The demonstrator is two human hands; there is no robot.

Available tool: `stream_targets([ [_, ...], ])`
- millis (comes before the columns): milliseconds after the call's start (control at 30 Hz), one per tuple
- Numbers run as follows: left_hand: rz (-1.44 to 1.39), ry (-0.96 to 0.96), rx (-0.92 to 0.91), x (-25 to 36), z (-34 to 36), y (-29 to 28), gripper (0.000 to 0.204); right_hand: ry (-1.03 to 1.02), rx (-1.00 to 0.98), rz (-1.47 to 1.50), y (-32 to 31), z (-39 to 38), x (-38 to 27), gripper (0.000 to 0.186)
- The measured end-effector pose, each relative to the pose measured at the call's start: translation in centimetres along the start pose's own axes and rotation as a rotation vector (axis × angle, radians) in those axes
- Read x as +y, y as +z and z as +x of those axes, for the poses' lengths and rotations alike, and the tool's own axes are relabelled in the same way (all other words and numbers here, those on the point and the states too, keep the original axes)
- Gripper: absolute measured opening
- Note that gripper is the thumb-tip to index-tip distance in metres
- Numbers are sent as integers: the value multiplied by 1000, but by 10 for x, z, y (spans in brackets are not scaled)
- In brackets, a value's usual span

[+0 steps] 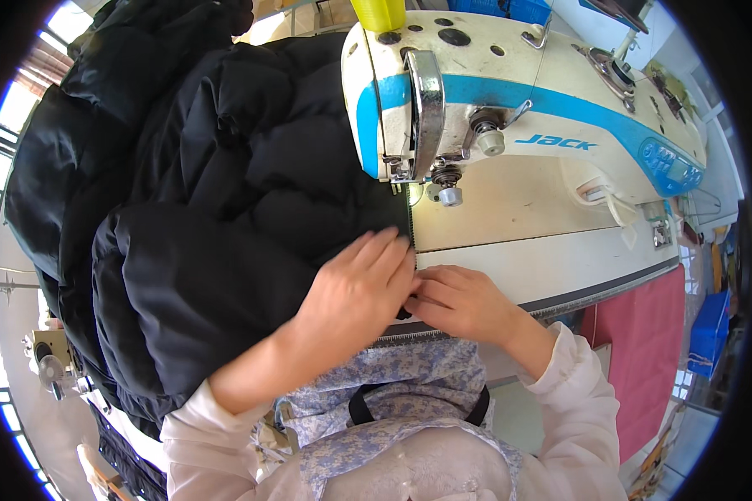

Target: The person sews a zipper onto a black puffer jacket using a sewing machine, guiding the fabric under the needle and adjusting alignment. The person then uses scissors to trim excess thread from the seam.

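Note:
A black puffer jacket (217, 275) lies bunched over the left part of the sewing machine's bed, its edge running up under the machine's needle area (405, 185). What looks like a toothed zipper tape (411, 224) follows that edge. My left hand (355, 288) rests on the jacket just in front of the presser foot, fingers stretched out and lying flat along the edge. Close beside it, my right hand (459, 302) has its fingers curled and closed on the jacket's edge near the table front. Its fingertips are partly hidden by the left hand.
The white and blue sewing machine (510, 100) arches over the bed at the right. A yellow container (378, 12) stands on its head. Pink fabric (643, 351) hangs at the table's right side, with a blue bin (710, 334) beyond. Another machine (50, 351) sits at far left.

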State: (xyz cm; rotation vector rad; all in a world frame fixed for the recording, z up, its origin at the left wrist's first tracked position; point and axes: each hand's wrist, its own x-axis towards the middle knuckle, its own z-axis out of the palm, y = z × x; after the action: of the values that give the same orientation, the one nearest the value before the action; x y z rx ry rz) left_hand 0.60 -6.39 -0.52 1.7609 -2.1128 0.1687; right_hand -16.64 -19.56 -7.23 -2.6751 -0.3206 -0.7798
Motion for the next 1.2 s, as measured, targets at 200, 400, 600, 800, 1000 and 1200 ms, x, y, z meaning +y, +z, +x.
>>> stream_targets([
  [200,41,-56,-122,-38,-22,24,46,-58,-36,-32,-3,-9,-2,23],
  [400,-4,-98,-101,-38,-10,27,45,80,9,8,3,2,-15,20],
  [600,53,-94,-126,-38,-4,27,48,-3,-51,14,-3,2,-10,18],
  [800,111,-144,-131,-37,2,31,52,15,-31,36,-9,-4,-5,15],
  [1000,125,-107,-47,-42,3,37,52,37,-37,16,-10,-6,-6,14],
  [1200,126,-123,-59,-42,6,36,50,26,-8,-7,-9,-6,-4,14],
])
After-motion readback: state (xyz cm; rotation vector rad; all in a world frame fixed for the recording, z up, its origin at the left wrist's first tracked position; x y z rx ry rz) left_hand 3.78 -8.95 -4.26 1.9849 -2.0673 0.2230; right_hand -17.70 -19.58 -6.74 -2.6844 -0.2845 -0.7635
